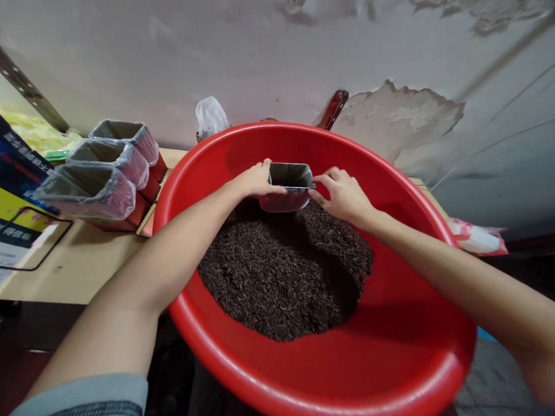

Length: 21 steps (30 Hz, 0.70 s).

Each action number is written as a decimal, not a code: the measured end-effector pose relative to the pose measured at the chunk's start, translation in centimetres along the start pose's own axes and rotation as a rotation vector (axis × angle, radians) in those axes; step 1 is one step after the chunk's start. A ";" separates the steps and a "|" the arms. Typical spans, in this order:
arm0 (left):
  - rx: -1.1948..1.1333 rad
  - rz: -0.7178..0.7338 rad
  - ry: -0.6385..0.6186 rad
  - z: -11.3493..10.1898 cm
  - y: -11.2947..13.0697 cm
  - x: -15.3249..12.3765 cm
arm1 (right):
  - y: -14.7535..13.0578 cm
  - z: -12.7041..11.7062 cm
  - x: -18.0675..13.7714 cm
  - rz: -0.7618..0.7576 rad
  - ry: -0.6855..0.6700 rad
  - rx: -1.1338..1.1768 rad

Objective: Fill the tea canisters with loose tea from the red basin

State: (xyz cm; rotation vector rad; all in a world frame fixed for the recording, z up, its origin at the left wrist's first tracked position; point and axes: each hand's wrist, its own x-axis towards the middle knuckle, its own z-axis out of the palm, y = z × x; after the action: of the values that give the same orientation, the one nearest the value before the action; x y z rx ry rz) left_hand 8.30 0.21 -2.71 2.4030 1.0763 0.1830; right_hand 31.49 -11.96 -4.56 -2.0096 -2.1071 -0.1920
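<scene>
**Fig.** A small silver-lined open-topped pouch (289, 184) is pinched at opposite rims by the left hand (258, 179) and the right hand (345, 196), apparently so that its mouth is held square and open. It is set upright at the far edge of the heap of dark brown granules (280, 274) inside the round red plastic basin (401, 349). Three film-lined red boxes (107, 171) are ranged along the left edge of the tabletop (79, 263).

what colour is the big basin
Plain red basin, clear in the head view. The left hand and right hand hold a small box inside it.
</scene>
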 end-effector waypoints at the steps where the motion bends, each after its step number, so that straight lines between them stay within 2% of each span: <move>1: 0.005 -0.003 -0.001 0.0 0.0 0.0 | 1.0 0.8 -1.1 0.103 -0.079 -0.013; 4: 0.026 -0.009 0.004 0.2 -0.2 -0.1 | 3.3 3.6 -3.0 0.418 -0.303 0.026; 6: 0.033 -0.003 0.016 0.3 -0.3 -0.1 | 3.4 5.3 -3.4 0.517 -0.436 0.109; 8: 0.036 0.014 0.029 0.4 -0.4 -0.1 | 2.3 6.6 -3.3 0.500 -0.543 0.164; 10: 0.045 0.014 0.036 0.4 -0.4 -0.1 | 0.5 7.2 -3.2 0.456 -0.587 0.157; 15: 0.055 -0.014 0.037 0.4 -0.5 0.0 | -3.1 7.2 -3.4 0.408 -0.565 0.134; 21: 0.005 -0.002 0.060 0.5 -0.6 -0.2 | -3.3 7.3 -3.4 0.206 -0.504 0.221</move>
State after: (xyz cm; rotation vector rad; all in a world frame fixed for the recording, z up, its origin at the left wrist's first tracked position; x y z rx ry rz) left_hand 7.93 0.19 -3.47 2.4144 1.1068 0.2540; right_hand 27.86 -13.60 -12.25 -2.2857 -2.0367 0.6145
